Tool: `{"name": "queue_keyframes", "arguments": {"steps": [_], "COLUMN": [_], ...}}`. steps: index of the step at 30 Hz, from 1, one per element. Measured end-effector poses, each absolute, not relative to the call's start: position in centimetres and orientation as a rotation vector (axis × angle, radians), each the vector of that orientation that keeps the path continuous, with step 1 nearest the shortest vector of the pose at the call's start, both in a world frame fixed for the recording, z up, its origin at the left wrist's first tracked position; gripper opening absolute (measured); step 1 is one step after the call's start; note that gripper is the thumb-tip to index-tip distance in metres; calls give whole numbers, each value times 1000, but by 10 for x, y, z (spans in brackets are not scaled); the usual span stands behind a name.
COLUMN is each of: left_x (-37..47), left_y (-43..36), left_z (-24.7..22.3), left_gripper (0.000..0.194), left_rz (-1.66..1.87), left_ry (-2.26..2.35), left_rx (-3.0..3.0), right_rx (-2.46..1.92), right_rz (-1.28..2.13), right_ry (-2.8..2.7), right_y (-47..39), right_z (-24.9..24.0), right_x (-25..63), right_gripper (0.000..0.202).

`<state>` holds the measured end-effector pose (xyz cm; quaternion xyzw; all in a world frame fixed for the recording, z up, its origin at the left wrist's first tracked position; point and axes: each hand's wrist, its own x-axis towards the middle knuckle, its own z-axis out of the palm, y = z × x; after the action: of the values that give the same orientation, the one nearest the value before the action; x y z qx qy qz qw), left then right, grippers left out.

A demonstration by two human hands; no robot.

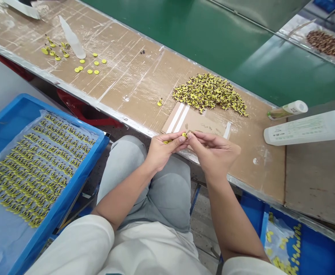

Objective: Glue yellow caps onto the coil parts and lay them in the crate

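Observation:
My left hand [162,152] is closed, pinching a small yellow disc [184,135] between thumb and forefinger, with more yellow showing under its fingers. Touching it from the other side, my right hand [213,151] pinches a small dark piece at the disc; the fingers hide most of it. Both hands meet above the table's front edge, over a taped cardboard sheet [204,124]. Just behind lies a heap of small yellow-and-dark figures [210,91]. One figure on a yellow base [159,102] stands alone left of the heap.
Loose yellow discs [89,71] and several finished-looking figures [54,51] lie at the left by a white strip [71,38]. A blue tray [98,147] holds rows of figures. A white bottle [307,128] and small tube [289,110] lie right. Another blue bin [313,244] sits below.

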<state>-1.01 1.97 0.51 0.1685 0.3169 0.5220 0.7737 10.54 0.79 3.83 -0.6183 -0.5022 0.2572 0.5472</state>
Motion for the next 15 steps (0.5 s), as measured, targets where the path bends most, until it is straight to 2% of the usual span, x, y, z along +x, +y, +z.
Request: {"name": "queue_keyframes", "arguments": {"steps": [9, 15], "left_x": [-11, -12], "left_y": [17, 17], "left_z": [4, 6], "left_gripper": [27, 31], "left_rz": [1185, 1162], "left_ry": [678, 683], "left_rx": [450, 420], "right_rx": [-1497, -1515], "right_rz": [606, 587], "right_ry": [-1181, -1219], "right_y": [11, 12], "right_z": [38, 39], "right_x": [103, 103], "right_gripper": [21, 20]}}
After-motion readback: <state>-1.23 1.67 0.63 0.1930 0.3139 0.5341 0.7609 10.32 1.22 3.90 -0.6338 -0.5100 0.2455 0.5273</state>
